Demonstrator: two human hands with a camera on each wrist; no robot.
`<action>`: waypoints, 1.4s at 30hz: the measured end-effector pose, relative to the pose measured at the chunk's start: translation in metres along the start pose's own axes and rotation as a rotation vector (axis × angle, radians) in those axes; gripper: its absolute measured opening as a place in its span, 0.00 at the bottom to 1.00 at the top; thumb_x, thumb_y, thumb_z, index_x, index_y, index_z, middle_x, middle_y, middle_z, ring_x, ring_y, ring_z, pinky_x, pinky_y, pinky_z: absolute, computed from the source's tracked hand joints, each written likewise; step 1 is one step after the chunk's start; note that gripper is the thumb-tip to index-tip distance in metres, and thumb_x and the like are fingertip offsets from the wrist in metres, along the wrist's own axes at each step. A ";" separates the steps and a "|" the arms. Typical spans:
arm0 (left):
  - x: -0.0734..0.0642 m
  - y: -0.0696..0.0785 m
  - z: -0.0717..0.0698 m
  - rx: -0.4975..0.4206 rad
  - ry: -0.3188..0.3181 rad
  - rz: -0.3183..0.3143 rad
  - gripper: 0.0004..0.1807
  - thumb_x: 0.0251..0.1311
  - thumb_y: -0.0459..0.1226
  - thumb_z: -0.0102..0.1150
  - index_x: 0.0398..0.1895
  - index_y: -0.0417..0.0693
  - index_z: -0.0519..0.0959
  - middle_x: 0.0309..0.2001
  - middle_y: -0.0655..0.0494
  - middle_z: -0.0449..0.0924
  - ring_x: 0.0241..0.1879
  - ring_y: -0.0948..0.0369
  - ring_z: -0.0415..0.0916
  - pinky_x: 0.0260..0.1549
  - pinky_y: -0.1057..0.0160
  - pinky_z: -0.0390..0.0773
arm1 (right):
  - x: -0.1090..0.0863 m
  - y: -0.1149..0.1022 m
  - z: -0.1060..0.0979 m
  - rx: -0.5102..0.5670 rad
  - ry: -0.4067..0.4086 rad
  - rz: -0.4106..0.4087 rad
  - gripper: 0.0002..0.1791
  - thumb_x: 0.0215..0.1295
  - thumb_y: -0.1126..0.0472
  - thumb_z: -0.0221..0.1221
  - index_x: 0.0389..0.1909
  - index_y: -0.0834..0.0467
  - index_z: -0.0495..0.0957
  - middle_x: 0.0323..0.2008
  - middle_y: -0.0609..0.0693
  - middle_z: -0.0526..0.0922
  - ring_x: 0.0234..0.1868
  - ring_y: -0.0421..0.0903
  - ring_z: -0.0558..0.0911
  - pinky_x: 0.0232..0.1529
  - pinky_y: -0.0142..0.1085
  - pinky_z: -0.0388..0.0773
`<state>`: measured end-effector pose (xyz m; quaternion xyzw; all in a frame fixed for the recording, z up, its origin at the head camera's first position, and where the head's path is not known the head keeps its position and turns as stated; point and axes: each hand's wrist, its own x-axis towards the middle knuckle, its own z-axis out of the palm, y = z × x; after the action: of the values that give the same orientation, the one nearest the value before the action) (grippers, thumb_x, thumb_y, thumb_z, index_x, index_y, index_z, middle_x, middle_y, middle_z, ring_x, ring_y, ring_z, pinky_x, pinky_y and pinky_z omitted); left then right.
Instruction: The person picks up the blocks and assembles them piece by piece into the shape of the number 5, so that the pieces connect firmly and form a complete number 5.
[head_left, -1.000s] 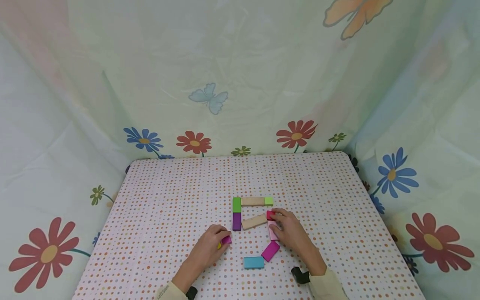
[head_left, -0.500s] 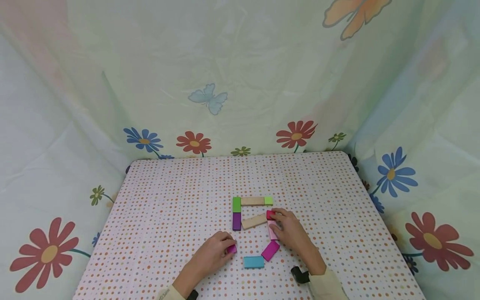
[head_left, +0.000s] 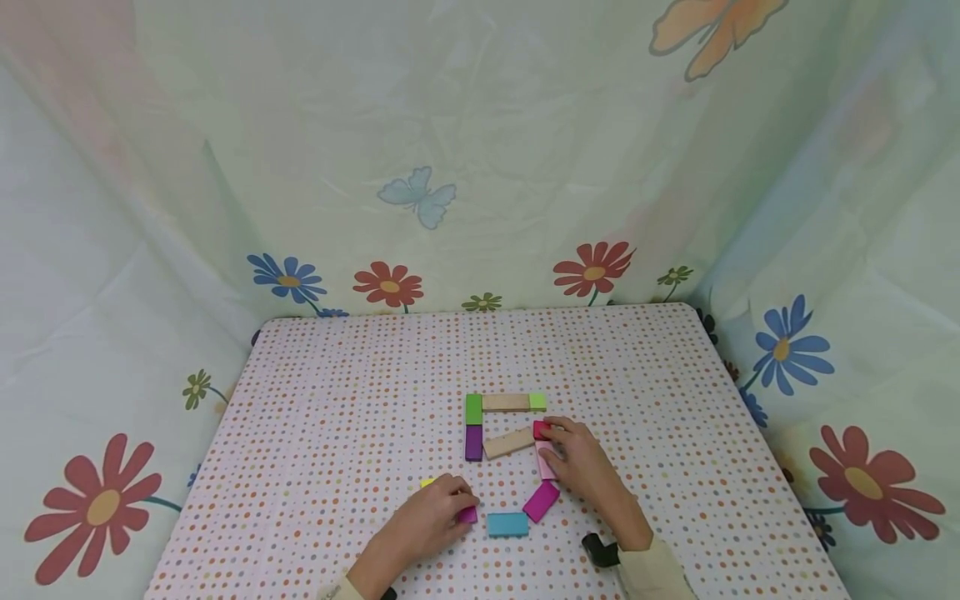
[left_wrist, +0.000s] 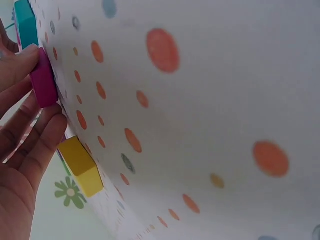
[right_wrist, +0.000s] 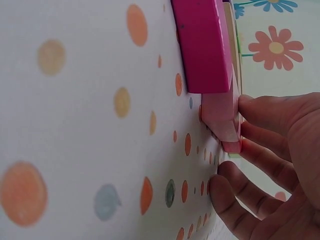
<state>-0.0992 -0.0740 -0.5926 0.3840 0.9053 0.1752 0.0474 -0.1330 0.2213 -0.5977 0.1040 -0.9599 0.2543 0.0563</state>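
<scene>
My left hand [head_left: 429,521] pinches a magenta block [head_left: 467,515] between thumb and fingers, just left of a light blue block [head_left: 507,524]. Behind those knuckles a yellow block [left_wrist: 82,167] lies on the cloth, mostly hidden in the head view. My right hand [head_left: 585,458] rests at the right side of the block outline. Its thumb touches a light pink block [right_wrist: 220,107], and a fingertip meets a small red block [head_left: 539,429]. Against the pink block's near end lies another magenta block [head_left: 542,502], set at a slant.
Farther back, a wooden plank [head_left: 506,402] lies between a green block [head_left: 473,409] and a light green block [head_left: 537,402]. A purple block [head_left: 473,443] continues the left side, with a slanted wooden plank [head_left: 510,442] beside it. Dotted cloth [head_left: 337,392] covers the table.
My left hand has moved right and nearer the body with the magenta block, closer to the light blue one. The yellow block now shows behind that hand. My right hand stays put.
</scene>
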 end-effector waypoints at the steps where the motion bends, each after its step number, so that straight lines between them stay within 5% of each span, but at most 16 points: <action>1: 0.000 0.000 0.000 0.001 -0.004 0.001 0.17 0.62 0.41 0.76 0.53 0.51 0.89 0.51 0.59 0.86 0.50 0.65 0.82 0.50 0.73 0.84 | 0.000 0.000 0.000 0.000 0.007 -0.007 0.19 0.66 0.62 0.72 0.56 0.65 0.87 0.64 0.59 0.83 0.62 0.61 0.82 0.62 0.56 0.82; 18: 0.003 0.008 0.001 -0.005 -0.075 -0.031 0.17 0.63 0.42 0.75 0.55 0.55 0.89 0.52 0.60 0.85 0.50 0.68 0.80 0.48 0.74 0.83 | -0.002 -0.001 0.000 0.010 0.016 -0.017 0.18 0.66 0.63 0.72 0.55 0.65 0.87 0.63 0.60 0.83 0.62 0.62 0.82 0.62 0.56 0.82; 42: 0.004 0.014 0.005 -0.013 -0.073 -0.017 0.19 0.65 0.45 0.73 0.59 0.56 0.87 0.54 0.61 0.85 0.53 0.67 0.81 0.54 0.71 0.84 | -0.001 -0.001 -0.002 0.021 -0.021 0.016 0.19 0.69 0.61 0.70 0.58 0.64 0.86 0.65 0.59 0.82 0.64 0.61 0.81 0.65 0.56 0.81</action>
<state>-0.0914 -0.0612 -0.5920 0.3822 0.9050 0.1665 0.0844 -0.1314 0.2216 -0.5960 0.0993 -0.9585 0.2636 0.0432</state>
